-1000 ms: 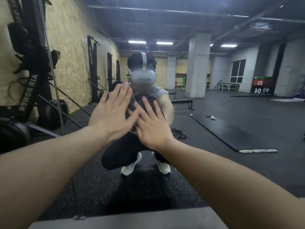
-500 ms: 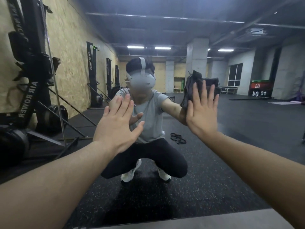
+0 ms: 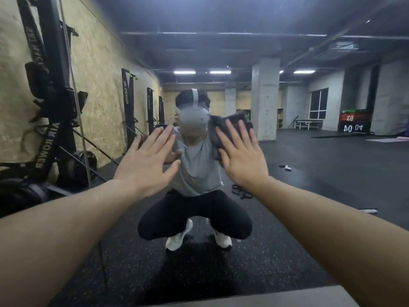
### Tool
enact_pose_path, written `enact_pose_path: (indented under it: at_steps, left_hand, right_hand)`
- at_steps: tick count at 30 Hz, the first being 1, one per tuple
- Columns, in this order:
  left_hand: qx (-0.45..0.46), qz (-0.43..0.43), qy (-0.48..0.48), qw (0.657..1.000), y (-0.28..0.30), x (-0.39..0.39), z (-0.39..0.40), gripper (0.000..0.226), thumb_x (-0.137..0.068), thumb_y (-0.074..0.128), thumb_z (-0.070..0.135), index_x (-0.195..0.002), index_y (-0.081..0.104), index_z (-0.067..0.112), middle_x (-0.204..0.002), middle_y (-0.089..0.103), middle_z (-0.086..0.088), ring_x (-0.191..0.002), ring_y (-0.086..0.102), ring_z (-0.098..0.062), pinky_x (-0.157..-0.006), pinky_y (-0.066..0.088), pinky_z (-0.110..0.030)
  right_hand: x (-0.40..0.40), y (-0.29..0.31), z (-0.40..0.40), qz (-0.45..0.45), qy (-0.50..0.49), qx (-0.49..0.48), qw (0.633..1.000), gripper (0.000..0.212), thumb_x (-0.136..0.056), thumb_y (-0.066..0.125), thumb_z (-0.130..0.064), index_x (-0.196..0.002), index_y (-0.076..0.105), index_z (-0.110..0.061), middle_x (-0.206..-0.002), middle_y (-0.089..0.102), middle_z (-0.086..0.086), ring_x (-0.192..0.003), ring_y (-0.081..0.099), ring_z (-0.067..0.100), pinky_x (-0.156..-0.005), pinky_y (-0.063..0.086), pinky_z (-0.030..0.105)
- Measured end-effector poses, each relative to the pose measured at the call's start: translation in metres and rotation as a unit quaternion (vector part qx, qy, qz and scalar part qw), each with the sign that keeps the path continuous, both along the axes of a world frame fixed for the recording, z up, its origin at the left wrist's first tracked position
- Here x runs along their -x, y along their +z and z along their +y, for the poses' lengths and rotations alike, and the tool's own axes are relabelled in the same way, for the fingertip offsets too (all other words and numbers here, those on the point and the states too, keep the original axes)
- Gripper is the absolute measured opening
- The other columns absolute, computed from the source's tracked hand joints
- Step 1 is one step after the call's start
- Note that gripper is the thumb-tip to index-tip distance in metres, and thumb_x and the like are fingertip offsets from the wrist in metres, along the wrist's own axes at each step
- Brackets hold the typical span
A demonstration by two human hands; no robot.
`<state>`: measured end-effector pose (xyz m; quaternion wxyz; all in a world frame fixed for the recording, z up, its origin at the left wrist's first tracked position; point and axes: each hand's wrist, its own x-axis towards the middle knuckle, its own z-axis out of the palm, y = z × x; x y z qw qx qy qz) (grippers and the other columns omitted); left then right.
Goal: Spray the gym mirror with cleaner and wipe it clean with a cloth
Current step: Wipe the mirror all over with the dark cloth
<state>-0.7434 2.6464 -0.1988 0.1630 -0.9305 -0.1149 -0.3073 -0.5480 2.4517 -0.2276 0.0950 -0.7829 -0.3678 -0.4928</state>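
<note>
Right hand: the right hand (image 3: 242, 158) is laid flat with its fingers straight and slightly spread; nothing is curled round, and the cloth (image 3: 230, 124) is pressed against the mirror (image 3: 309, 162) under the palm and fingers.
Cloth: a dark, bunched cloth is seen above and to the left of the right hand's fingertips, partly covered by that hand, at about the height of the reflected headset.
Left hand: the left hand (image 3: 147, 161) is held open, fingers straight and close together, thumb spread toward the right hand; nothing is held. Whether its palm touches the glass cannot be told.
Mirror: the glass is faced directly by both hands; a crouching reflection in a grey shirt and dark trousers is shown between and below the two hands.
Left of the left hand: black rowing machines (image 3: 51, 120) are seen standing upright along a chipboard wall.
Right of the right hand: a concrete pillar (image 3: 264, 100) is reflected, well apart.
</note>
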Motion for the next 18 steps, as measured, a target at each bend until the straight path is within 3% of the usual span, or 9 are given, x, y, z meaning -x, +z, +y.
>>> enact_pose_path:
  at_steps: [5,11,14,18]
  left_hand:
    - [0.032,-0.049,0.004,0.998,0.036,-0.018,-0.009,0.075,-0.099,0.006,0.061,-0.162,-0.011,0.023,-0.166,-0.025,0.002,-0.155,-0.017,-0.017,-0.126,-0.004,-0.042]
    - [0.059,-0.055,0.010,0.997,0.037,-0.027,-0.010,0.077,-0.101,0.027,0.056,-0.163,-0.003,0.021,-0.169,-0.018,0.002,-0.157,-0.012,-0.018,-0.127,0.004,-0.040]
    - [0.041,-0.060,0.006,0.997,0.035,-0.028,-0.007,0.082,-0.098,0.037,0.053,-0.164,0.000,0.021,-0.170,-0.016,0.001,-0.157,-0.009,-0.019,-0.128,0.010,-0.041]
    - [0.021,-0.057,0.013,0.998,0.035,-0.030,-0.003,0.086,-0.093,0.028,0.060,-0.163,0.006,0.017,-0.171,-0.007,-0.003,-0.157,-0.006,-0.022,-0.127,0.015,-0.045]
  right_hand:
    - [-0.026,0.022,-0.055,0.104,-0.052,-0.133,0.984,0.066,-0.104,0.022,-0.049,-0.165,0.006,-0.027,-0.172,-0.001,0.002,-0.158,-0.006,0.027,-0.128,-0.003,0.046]
    - [-0.021,0.055,-0.026,0.123,-0.040,-0.231,0.964,0.068,-0.103,0.028,-0.036,-0.164,0.007,-0.015,-0.171,0.002,0.014,-0.157,-0.003,0.038,-0.127,-0.001,0.053]
    - [0.000,0.068,0.018,0.054,-0.009,-0.183,0.982,0.066,-0.103,0.030,-0.035,-0.163,0.013,-0.014,-0.171,0.005,0.014,-0.157,-0.001,0.039,-0.127,-0.004,0.052]
    - [0.033,0.069,0.079,-0.060,0.058,-0.014,0.996,0.062,-0.105,0.028,-0.037,-0.163,0.017,-0.017,-0.172,0.007,0.009,-0.158,-0.002,0.033,-0.128,-0.004,0.049]
